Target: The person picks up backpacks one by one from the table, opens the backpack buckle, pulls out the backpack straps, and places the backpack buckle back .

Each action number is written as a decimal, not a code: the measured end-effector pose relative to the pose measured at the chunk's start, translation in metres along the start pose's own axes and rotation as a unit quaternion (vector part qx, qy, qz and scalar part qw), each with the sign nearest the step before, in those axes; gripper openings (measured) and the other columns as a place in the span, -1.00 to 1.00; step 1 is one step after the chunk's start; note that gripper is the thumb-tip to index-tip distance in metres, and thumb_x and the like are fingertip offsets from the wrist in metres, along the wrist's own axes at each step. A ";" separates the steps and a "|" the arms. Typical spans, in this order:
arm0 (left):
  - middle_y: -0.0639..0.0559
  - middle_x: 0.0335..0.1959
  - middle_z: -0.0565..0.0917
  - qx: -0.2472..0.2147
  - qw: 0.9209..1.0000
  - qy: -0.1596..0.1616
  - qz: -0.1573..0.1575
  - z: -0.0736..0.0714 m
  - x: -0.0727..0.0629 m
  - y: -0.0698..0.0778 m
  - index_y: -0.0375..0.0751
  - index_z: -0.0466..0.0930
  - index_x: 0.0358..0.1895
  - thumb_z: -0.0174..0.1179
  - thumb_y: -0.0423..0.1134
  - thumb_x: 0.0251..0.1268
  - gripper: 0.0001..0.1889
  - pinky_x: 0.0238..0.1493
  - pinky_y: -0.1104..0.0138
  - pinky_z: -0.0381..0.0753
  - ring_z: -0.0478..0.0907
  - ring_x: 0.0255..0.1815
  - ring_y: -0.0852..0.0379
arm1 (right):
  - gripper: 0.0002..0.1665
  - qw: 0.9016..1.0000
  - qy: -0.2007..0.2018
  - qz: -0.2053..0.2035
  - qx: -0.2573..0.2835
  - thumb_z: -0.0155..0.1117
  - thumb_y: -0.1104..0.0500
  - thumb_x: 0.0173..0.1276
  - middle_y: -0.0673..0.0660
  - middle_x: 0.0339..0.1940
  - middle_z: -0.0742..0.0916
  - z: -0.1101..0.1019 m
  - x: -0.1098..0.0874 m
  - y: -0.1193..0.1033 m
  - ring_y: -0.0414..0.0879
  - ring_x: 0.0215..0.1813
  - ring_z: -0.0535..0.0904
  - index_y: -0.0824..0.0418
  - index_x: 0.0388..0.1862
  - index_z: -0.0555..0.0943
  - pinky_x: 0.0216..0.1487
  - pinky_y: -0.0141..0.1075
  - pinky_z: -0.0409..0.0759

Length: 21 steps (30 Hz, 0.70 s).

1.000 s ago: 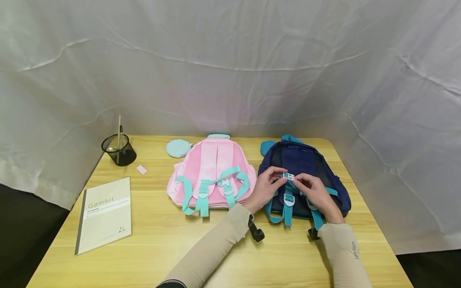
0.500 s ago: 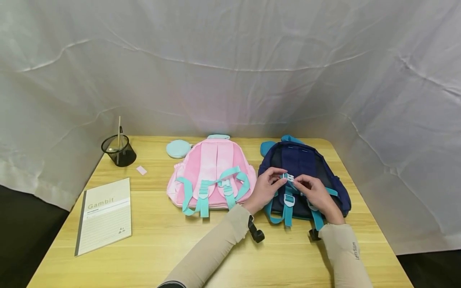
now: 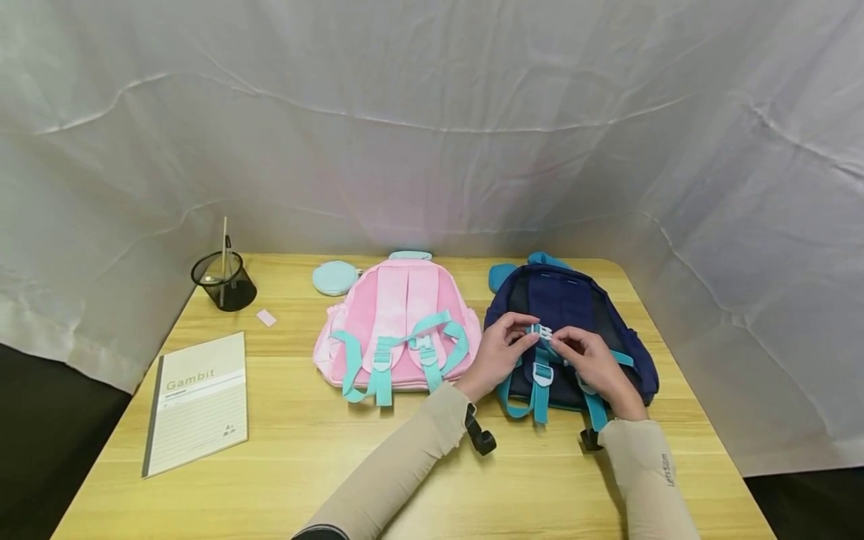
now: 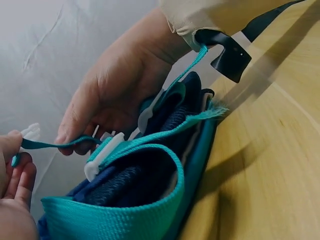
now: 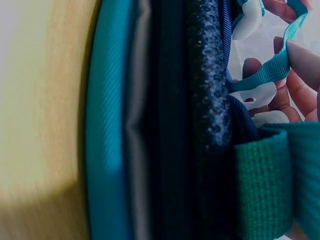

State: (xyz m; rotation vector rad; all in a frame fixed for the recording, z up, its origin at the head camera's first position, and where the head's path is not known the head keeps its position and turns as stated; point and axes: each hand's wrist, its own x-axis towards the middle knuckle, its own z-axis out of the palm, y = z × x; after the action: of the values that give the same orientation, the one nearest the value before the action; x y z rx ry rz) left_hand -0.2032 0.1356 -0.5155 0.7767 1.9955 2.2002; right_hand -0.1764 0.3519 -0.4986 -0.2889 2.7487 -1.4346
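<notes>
A navy backpack (image 3: 560, 292) lies with its straps up at the right of the table. My left hand (image 3: 496, 356) pinches a white pronged buckle (image 3: 544, 331) above it. In the left wrist view, the white buckle prongs (image 4: 31, 131) stick out past the fingers. My right hand (image 3: 594, 364) pinches the teal strap (image 4: 50, 145) close to the buckle, thumb against fingertips. The same strap (image 5: 267, 72) bends between fingers in the right wrist view. A white strap adjuster (image 3: 542, 373) sits lower on the pack. Fingers partly hide the buckle's ends.
Left of the navy pack lies a pink backpack (image 3: 405, 300) with mint straps and a round pouch (image 3: 334, 278). Farther left are a notebook (image 3: 197, 405), a small pink-white piece (image 3: 266, 318) and a black mesh pen cup (image 3: 232, 289). Pale curtains (image 3: 418, 150) surround the table.
</notes>
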 end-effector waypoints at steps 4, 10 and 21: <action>-0.10 0.22 0.65 0.017 1.000 0.002 -0.004 -0.001 0.001 0.009 -0.15 0.57 0.24 0.21 -0.25 0.54 -0.70 0.18 0.44 0.60 0.63 0.10 0.19 | -0.71 1.000 0.000 0.002 0.002 0.17 0.09 0.63 0.26 -0.09 0.70 0.000 0.000 -0.001 -0.02 -0.22 0.53 0.28 0.05 0.65 -0.19 -0.37 0.52; -0.09 0.21 0.65 0.041 0.999 0.003 -0.010 -0.004 0.004 0.020 -0.16 0.58 0.25 0.21 -0.25 0.54 -0.69 0.20 0.43 0.60 0.63 0.11 0.16 | -0.71 1.000 0.001 -0.002 0.002 0.19 0.10 0.62 0.24 -0.01 0.71 -0.001 0.000 -0.001 -0.03 -0.18 0.57 0.26 0.10 0.65 -0.16 -0.37 0.56; -0.07 0.17 0.68 0.054 0.998 0.023 0.005 -0.015 0.011 0.026 -0.19 0.59 0.24 0.21 -0.23 0.55 -0.69 0.14 0.36 0.64 0.65 0.08 0.09 | -0.69 0.999 0.004 0.002 -0.041 0.28 0.13 0.56 0.20 -0.04 0.74 0.001 -0.003 0.003 -0.18 -0.18 0.59 0.22 0.18 0.66 -0.15 -0.37 0.58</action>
State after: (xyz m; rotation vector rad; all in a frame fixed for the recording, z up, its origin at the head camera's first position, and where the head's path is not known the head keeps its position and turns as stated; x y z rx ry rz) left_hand -0.2117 0.1220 -0.4881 0.7551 2.1513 2.1506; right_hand -0.1741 0.3538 -0.5019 -0.2810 2.8182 -1.3262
